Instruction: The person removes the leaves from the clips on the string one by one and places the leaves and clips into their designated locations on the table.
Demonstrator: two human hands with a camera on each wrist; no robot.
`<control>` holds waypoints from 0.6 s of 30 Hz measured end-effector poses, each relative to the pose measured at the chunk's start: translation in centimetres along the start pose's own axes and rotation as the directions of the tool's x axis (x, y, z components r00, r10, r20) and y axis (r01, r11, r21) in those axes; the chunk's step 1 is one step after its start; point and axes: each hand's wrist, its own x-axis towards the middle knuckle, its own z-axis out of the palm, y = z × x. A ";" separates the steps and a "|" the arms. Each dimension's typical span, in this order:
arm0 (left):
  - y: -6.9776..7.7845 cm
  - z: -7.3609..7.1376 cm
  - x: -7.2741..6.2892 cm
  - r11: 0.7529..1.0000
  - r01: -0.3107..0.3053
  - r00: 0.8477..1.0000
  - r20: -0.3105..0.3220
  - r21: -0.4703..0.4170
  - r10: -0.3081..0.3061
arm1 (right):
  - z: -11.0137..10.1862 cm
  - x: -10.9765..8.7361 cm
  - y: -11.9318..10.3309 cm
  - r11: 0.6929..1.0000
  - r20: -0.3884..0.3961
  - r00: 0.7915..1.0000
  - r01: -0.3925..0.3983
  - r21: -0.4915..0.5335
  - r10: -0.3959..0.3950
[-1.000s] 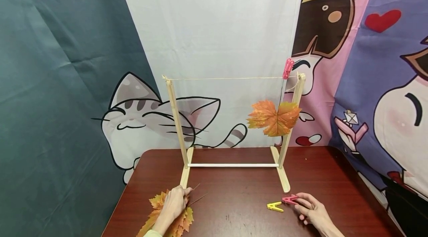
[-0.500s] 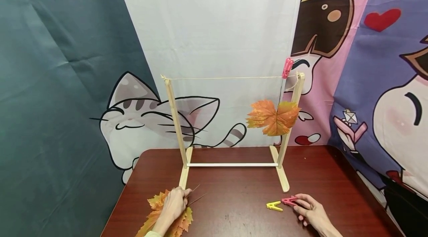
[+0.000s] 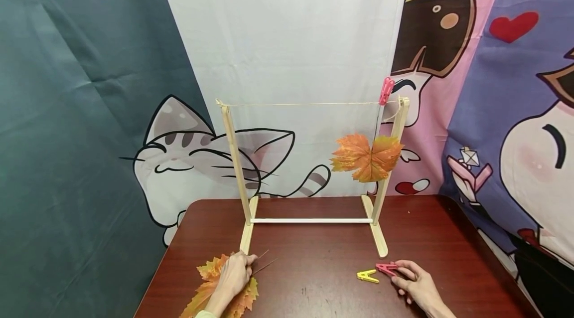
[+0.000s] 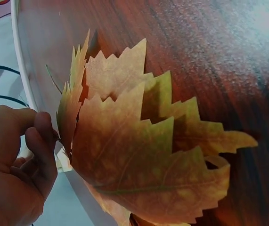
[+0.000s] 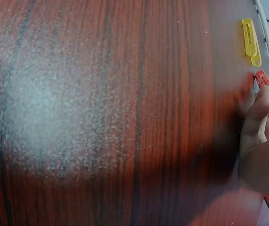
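My left hand (image 3: 234,274) pinches a stem of the orange-yellow autumn leaves (image 4: 129,150), which lie in a loose pile on the table's front left. Thin stems stick out past the fingers in the head view. At the front right, my right hand (image 3: 419,285) holds a red clothespin (image 3: 385,268) between thumb and fingers, low over the tabletop. Just left of that clothespin lies a yellow clothespin (image 3: 368,276). A pink clothespin (image 3: 386,91) clips another orange leaf (image 3: 367,157) by its stem to the string (image 3: 305,104).
A wooden stand (image 3: 236,163) carries the string between two posts, with a white bar (image 3: 311,221) low down. It stands toward the back of the dark red-brown table (image 3: 314,253). Behind hangs a printed cloth (image 3: 291,34) with cartoon figures.
My right hand has shifted slightly left with the red clothespin, nearer the yellow one. The left hand and the leaves show almost no movement.
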 end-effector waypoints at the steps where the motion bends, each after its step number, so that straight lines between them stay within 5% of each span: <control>1: 0.0 0.0 0.0 1.000 -0.002 1.000 0.000 0.002 0.002 | 0.0 0.0 0.0 1.000 -0.003 1.000 -0.001 -0.004 0.001; 18: -0.3 0.7 -0.4 0.999 -0.019 1.000 0.024 0.033 0.018 | 0.1 0.0 0.3 0.998 0.005 1.000 0.021 -0.063 -0.021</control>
